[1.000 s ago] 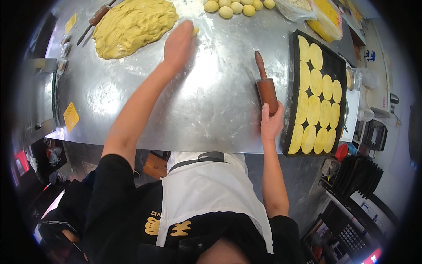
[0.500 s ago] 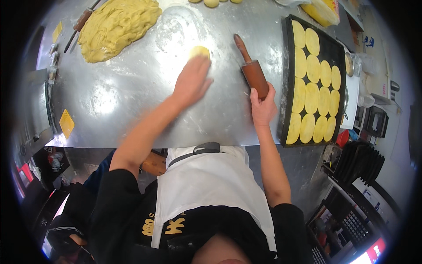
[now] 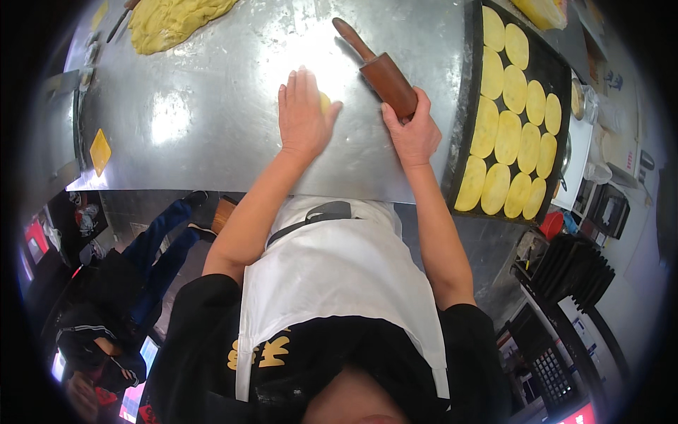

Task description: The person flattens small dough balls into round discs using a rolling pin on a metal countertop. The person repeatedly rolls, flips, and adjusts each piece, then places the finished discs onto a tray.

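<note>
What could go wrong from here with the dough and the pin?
1. The left hand hides most of the dough piece, so it may press out uneven.
2. The right hand grips only the near end of the rolling pin; it might swing into the tray of flattened rounds.

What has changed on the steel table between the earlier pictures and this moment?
The left hand came back from the big dough mass with a small dough piece and now presses it flat on the steel table, near the body. The right hand kept its hold on the wooden rolling pin. The dark tray of flattened dough rounds looks unchanged.
</note>
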### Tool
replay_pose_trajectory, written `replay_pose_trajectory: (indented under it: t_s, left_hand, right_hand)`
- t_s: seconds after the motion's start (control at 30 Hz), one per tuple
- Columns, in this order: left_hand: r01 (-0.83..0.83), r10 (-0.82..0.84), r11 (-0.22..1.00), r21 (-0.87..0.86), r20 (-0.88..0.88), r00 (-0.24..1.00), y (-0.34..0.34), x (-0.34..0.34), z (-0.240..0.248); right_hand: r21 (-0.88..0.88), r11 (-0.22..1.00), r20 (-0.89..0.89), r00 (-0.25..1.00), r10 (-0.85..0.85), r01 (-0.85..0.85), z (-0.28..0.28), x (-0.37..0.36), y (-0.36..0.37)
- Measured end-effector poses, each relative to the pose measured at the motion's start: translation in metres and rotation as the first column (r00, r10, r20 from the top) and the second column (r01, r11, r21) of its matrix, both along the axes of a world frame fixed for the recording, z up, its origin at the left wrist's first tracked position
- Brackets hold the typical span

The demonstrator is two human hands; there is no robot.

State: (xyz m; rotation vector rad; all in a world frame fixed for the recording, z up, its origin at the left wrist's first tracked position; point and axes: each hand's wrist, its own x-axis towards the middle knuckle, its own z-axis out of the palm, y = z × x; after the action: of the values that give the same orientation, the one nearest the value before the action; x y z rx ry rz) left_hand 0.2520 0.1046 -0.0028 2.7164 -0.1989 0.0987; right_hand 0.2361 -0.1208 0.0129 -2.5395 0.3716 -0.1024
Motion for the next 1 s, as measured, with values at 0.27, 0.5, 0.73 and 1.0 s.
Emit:
replay_pose_trajectory:
  t_s: [0.27,0.5,0.73,1.0]
  left_hand:
    - [-0.092,0.083,0.986,-0.139,-0.071,0.994,0.009,-0.027,-0.005]
    - [-0.063,0.062,0.997,0.036,0.027,0.998,-0.006,-0.018,0.01]
    - [-0.03,0.023,0.977,-0.211,-0.037,0.999,0.009,-0.02,-0.001]
    - [-0.095,0.2,0.946,-0.309,0.33,0.922,0.103,-0.023,0.049]
  right_hand:
    - [0.079,0.974,-0.147,0.964,0.221,-0.211,0.03,-0.002,-0.014]
    - [-0.033,0.971,-0.121,0.966,0.23,-0.236,0.025,-0.02,-0.025]
    - [0.059,0.993,-0.083,0.991,0.105,-0.101,0.012,-0.008,-0.003]
    - [0.123,0.813,-0.157,0.798,0.582,-0.569,0.063,-0.016,0.018]
